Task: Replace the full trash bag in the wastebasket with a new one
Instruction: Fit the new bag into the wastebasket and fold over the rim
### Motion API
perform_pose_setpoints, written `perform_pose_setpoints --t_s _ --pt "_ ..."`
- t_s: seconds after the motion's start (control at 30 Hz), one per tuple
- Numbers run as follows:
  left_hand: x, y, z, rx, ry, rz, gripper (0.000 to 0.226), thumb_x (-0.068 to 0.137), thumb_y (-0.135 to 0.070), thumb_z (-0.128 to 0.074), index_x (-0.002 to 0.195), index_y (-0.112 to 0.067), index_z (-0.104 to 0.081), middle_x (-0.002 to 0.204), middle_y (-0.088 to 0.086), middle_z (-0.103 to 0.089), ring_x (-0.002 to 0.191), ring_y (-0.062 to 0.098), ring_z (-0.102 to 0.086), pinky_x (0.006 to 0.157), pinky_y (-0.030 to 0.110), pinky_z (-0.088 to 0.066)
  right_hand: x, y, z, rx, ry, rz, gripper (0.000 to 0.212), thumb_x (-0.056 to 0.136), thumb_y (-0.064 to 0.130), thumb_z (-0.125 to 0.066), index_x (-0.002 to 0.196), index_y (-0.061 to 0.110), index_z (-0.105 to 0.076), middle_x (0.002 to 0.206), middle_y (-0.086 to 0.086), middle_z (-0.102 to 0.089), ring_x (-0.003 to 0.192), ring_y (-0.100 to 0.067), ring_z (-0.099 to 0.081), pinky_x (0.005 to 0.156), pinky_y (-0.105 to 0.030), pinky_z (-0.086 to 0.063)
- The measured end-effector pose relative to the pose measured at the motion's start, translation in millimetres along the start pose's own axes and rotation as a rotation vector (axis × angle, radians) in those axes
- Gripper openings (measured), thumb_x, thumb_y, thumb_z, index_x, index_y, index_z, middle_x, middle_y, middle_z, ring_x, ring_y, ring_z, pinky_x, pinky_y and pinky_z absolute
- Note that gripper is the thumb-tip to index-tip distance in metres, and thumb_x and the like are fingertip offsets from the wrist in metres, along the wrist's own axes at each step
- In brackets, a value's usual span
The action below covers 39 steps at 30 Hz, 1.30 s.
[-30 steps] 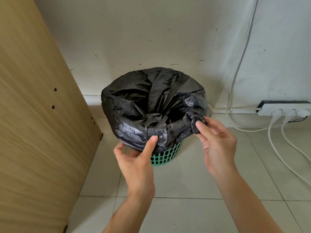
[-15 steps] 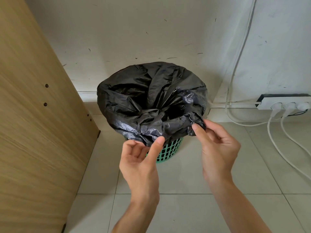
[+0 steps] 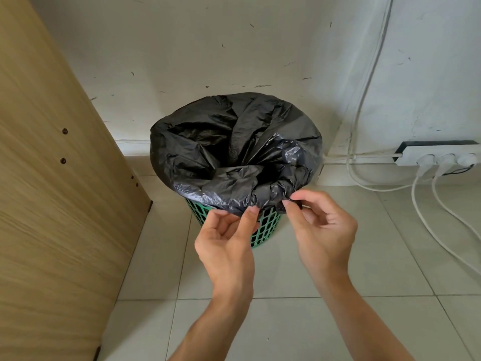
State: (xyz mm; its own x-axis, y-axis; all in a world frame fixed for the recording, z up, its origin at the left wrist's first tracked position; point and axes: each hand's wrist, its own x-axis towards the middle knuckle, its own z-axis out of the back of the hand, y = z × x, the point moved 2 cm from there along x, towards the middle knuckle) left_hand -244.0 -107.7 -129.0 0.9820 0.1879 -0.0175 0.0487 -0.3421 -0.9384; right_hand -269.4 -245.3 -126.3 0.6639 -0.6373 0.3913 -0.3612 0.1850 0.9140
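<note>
A black trash bag (image 3: 234, 147) lines a green lattice wastebasket (image 3: 263, 230) standing on the tiled floor in the wall corner. The bag's edge is folded down over the rim all around, and its inside looks dark and crumpled. My left hand (image 3: 226, 246) pinches the bag's lower hem at the near side, thumb and fingers closed on the plastic. My right hand (image 3: 320, 230) pinches the same hem just to the right, at the near right of the rim. Both hands sit close together in front of the basket.
A tall wooden panel (image 3: 52, 191) stands close on the left. A white power strip (image 3: 440, 155) lies by the wall at the right, with white cables (image 3: 429, 220) trailing over the floor. Pale floor tiles (image 3: 286, 321) stretch toward me.
Both hands have moved closer together along the near hem of the bag; my right hand slid leftward from the right side of the rim. The left hand now pinches the hem.
</note>
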Motion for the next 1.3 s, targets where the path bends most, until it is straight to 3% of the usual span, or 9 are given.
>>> perform_pose_setpoints --t_s 0.2,0.33,0.53,0.77,0.9,1.03,1.13,1.2,1.3 --pt "-3 0 -6 -0.038 0.079 0.057 0.033 0.086 -0.009 -0.080 0.072 -0.009 -0.050 0.058 -0.006 -0.051 0.062 0.009 -0.052 0.073 0.033 -0.054 4 -1 5 -0.022 0.050 0.025 0.015 0.085 -0.002 -0.077 0.092 0.012 -0.076 0.090 -0.007 -0.076 0.085 -0.025 -0.074 0.082 -0.024 -0.056" --pt "-6 -1 -11 -0.089 0.169 0.110 0.004 0.094 -0.010 -0.072 0.098 -0.009 -0.072 0.084 0.000 -0.074 0.083 0.011 -0.068 0.088 0.027 -0.057 4 -3 5 -0.009 0.076 0.004 0.013 0.086 0.001 -0.077 0.094 0.011 -0.077 0.092 -0.005 -0.077 0.089 -0.025 -0.075 0.086 -0.027 -0.056" --pt "-11 1 -17 -0.134 0.166 0.136 0.008 0.094 -0.007 -0.071 0.101 -0.011 -0.074 0.086 0.007 -0.074 0.079 0.019 -0.072 0.071 0.026 -0.057 2 -2 3 0.003 0.106 0.037 0.021 0.087 0.000 -0.075 0.097 0.018 -0.077 0.099 -0.004 -0.072 0.089 -0.023 -0.072 0.081 -0.026 -0.056" --pt "-7 0 -22 -0.032 0.115 0.214 0.008 0.088 -0.013 -0.078 0.081 -0.018 -0.078 0.071 -0.003 -0.067 0.065 0.008 -0.055 0.057 0.020 -0.045 -4 3 3 0.079 0.163 -0.008 0.021 0.083 0.010 -0.083 0.102 0.013 -0.077 0.100 -0.005 -0.074 0.094 -0.025 -0.074 0.087 -0.026 -0.058" --pt "1 1 -22 0.016 0.156 0.395 0.039 0.088 -0.017 -0.078 0.053 -0.023 -0.061 0.055 -0.006 -0.043 0.051 0.009 -0.036 0.049 0.020 -0.035 -5 1 1 0.087 0.150 -0.078 0.026 0.078 0.012 -0.088 0.102 0.018 -0.079 0.100 -0.004 -0.077 0.093 -0.026 -0.075 0.086 -0.026 -0.058" --pt "11 -3 -22 -0.085 0.327 0.600 0.020 0.090 -0.017 -0.073 0.073 -0.018 -0.063 0.065 -0.002 -0.052 0.053 0.011 -0.037 0.047 0.021 -0.031 -2 0 1 0.170 0.119 -0.174 0.026 0.077 0.004 -0.087 0.096 0.020 -0.081 0.094 -0.006 -0.080 0.086 -0.018 -0.077 0.081 -0.021 -0.057" --pt "14 -4 -21 -0.036 0.333 0.666 0.011 0.088 -0.019 -0.076 0.082 -0.017 -0.067 0.070 -0.003 -0.060 0.054 0.010 -0.045 0.049 0.021 -0.037 1 3 0 0.146 0.092 -0.180 0.019 0.079 0.004 -0.085 0.089 0.019 -0.081 0.085 -0.002 -0.080 0.080 -0.013 -0.076 0.077 -0.018 -0.056" --pt "12 -5 -21 -0.043 0.280 0.670 0.009 0.086 -0.017 -0.078 0.079 -0.016 -0.072 0.072 -0.003 -0.066 0.055 0.010 -0.050 0.050 0.022 -0.040 2 5 -2 0.142 0.073 -0.209 0.019 0.079 0.000 -0.083 0.084 0.018 -0.080 0.080 0.000 -0.079 0.076 -0.011 -0.075 0.075 -0.018 -0.056" --pt "2 -5 -23 -0.037 0.217 0.565 0.007 0.089 -0.016 -0.076 0.083 -0.013 -0.073 0.079 0.002 -0.072 0.059 0.012 -0.053 0.053 0.022 -0.047 4 7 -3 0.240 0.041 -0.351 0.025 0.078 -0.007 -0.080 0.079 0.018 -0.078 0.074 -0.004 -0.076 0.073 -0.017 -0.072 0.077 -0.030 -0.061"
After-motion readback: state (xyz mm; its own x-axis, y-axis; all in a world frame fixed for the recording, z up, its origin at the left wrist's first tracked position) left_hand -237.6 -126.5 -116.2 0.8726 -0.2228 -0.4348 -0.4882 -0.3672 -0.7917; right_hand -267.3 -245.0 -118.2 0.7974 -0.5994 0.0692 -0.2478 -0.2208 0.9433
